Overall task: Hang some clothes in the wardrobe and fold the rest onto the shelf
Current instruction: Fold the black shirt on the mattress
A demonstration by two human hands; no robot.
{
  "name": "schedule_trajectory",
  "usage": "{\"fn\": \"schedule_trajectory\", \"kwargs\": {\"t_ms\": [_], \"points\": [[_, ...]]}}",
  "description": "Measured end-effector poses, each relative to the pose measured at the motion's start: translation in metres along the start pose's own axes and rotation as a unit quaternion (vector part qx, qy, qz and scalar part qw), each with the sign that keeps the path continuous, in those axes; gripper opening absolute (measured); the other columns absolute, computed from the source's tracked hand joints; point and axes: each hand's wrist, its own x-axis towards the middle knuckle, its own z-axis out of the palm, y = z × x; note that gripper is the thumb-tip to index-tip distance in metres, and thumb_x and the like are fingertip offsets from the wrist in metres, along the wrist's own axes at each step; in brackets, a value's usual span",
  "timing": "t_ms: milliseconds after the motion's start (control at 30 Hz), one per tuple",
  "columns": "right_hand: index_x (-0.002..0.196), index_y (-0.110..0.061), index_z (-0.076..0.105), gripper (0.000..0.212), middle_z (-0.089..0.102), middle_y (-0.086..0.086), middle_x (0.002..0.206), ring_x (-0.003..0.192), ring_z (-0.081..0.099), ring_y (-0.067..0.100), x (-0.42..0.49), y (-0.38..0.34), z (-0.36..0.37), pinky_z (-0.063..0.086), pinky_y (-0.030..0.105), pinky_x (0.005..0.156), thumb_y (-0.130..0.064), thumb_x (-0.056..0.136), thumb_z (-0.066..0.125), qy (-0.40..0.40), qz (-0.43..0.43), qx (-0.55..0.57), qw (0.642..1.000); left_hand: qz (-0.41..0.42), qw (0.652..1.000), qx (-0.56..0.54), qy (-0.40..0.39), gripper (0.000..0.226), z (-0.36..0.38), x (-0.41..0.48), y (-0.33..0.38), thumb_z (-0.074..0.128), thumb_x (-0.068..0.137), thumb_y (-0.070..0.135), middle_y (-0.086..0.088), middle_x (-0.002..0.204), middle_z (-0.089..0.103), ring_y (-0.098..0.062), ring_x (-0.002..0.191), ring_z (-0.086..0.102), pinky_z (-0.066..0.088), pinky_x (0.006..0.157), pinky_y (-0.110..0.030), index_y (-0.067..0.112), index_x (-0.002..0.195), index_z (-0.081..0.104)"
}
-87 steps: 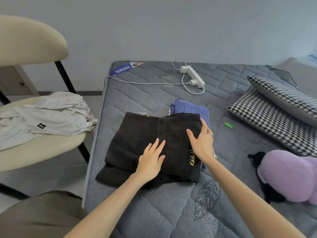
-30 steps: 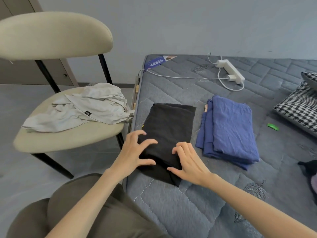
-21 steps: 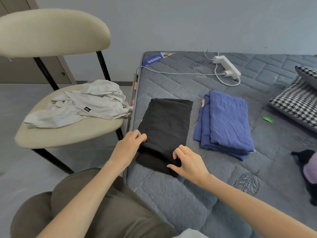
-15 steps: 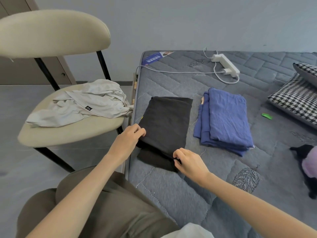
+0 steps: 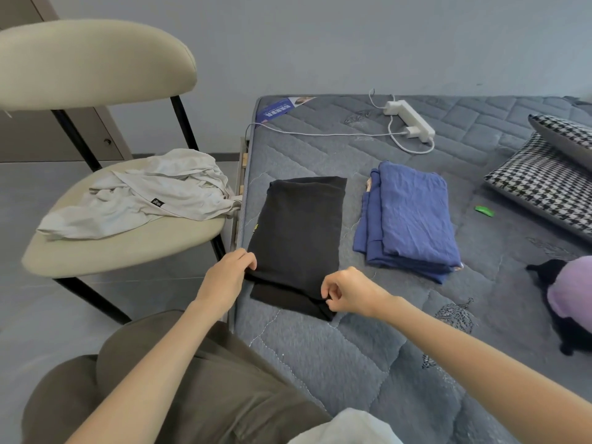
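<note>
Folded black garment (image 5: 298,232) pinched at two corners
It lies just beside the blue pile (image 5: 413,213); left hand (image 5: 229,274) and right hand (image 5: 349,291) each clamp one corner. Likely soft, floppy: support it underneath.

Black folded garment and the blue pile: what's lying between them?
Only bare grey mattress separates the black garment from the blue pile, in the head view.

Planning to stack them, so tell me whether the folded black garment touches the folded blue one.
Apart. The head view shows a strip of grey mattress running between the black garment and the blue garment.
</note>
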Motion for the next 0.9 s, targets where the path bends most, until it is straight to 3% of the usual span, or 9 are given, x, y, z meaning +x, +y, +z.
{"fn": "schedule_trajectory", "kwargs": {"t_ms": [133,267,367,433,500,633,700,800,900], "points": [[0.091,-0.028,0.071,0.025,0.067,-0.017,0.073,0.067,0.063,0.0,0.004,-0.001,-0.013,0.052,0.02,0.067,-0.045,0.073,0.075,0.002,-0.01,0.08,0.997,0.009,0.996,-0.086,-0.038,0.047,-0.013,0.011,-0.005,0.048,0.076,-0.017,0.009,0.105,0.052,-0.011,0.102,0.044,0.036,0.082,-0.023,0.022,0.101,0.06],[0.097,-0.027,0.07,0.011,0.067,-0.016,0.089,0.085,0.06,0.001,0.02,-0.001,-0.023,0.052,0.026,0.078,-0.027,0.087,0.065,0.158,-0.024,0.096,0.982,0.0,0.992,-0.127,-0.025,0.067,-0.022,0.023,0.007,0.035,0.064,-0.024,0.008,0.114,0.049,-0.009,0.106,0.031,0.024,0.086,-0.018,0.025,0.102,0.062],[0.113,-0.023,0.065,0.024,0.062,-0.011,0.115,0.112,0.051,0.007,0.048,-0.004,-0.024,0.039,0.017,0.095,-0.015,0.093,0.055,0.229,-0.012,0.076,0.97,-0.008,0.993,-0.104,0.046,0.059,-0.014,0.039,0.025,0.036,0.072,-0.022,0.0,0.124,0.049,-0.015,0.116,0.033,0.021,0.098,-0.015,0.012,0.114,0.061],[0.121,-0.02,0.062,0.032,0.059,-0.006,0.125,0.122,0.046,0.008,0.071,-0.01,-0.023,0.028,0.006,0.1,-0.008,0.094,0.051,0.264,-0.002,0.109,0.958,-0.041,0.992,-0.096,0.074,0.054,-0.006,0.053,0.038,0.038,0.081,-0.016,-0.004,0.135,0.044,-0.019,0.128,0.031,0.02,0.107,-0.019,0.008,0.128,0.052],[0.128,-0.018,0.058,0.038,0.057,-0.003,0.131,0.128,0.044,0.009,0.094,-0.016,-0.022,0.023,0.005,0.104,-0.003,0.095,0.045,0.285,0.012,0.153,0.946,-0.075,0.991,-0.091,0.071,0.053,0.002,0.068,0.045,0.038,0.089,-0.009,-0.007,0.146,0.034,-0.021,0.138,0.022,0.016,0.115,-0.027,0.006,0.14,0.038],[0.14,-0.02,0.045,0.043,0.045,0.001,0.145,0.142,0.028,0.015,0.134,-0.006,-0.017,0.009,0.023,0.116,-0.007,0.1,0.036,0.232,0.038,0.148,0.96,-0.117,0.99,-0.079,0.027,0.054,0.019,0.099,0.047,0.032,0.1,0.008,-0.003,0.159,0.011,-0.022,0.147,0.0,0.008,0.119,-0.04,0.009,0.15,0.013],[0.143,-0.023,0.041,0.043,0.038,-0.003,0.15,0.144,0.021,0.015,0.148,0.01,-0.014,0.0,0.03,0.118,-0.015,0.102,0.033,0.213,0.046,0.037,0.975,-0.128,0.99,-0.052,0.009,0.052,0.032,0.108,0.043,0.026,0.103,0.022,0.0,0.16,0.006,-0.022,0.147,-0.002,0.007,0.119,-0.043,0.013,0.151,0.008],[0.146,-0.038,0.031,0.044,0.024,-0.012,0.156,0.147,0.008,0.018,0.158,0.03,-0.008,-0.011,0.044,0.116,-0.034,0.103,0.027,0.211,0.091,-0.106,0.967,-0.146,0.989,-0.01,0.014,0.054,0.056,0.106,0.036,0.02,0.103,0.036,0.005,0.16,-0.001,-0.019,0.147,-0.002,0.011,0.119,-0.045,0.023,0.152,0.002],[0.144,-0.049,0.026,0.045,0.011,-0.009,0.16,0.147,-0.002,0.026,0.162,0.038,-0.003,-0.01,0.05,0.116,-0.046,0.1,0.028,0.242,0.16,-0.066,0.955,-0.187,0.981,-0.031,0.041,0.053,0.07,0.101,0.031,0.017,0.1,0.045,0.004,0.16,-0.004,-0.022,0.147,0.004,0.022,0.115,-0.048,0.038,0.15,0.001]]}}
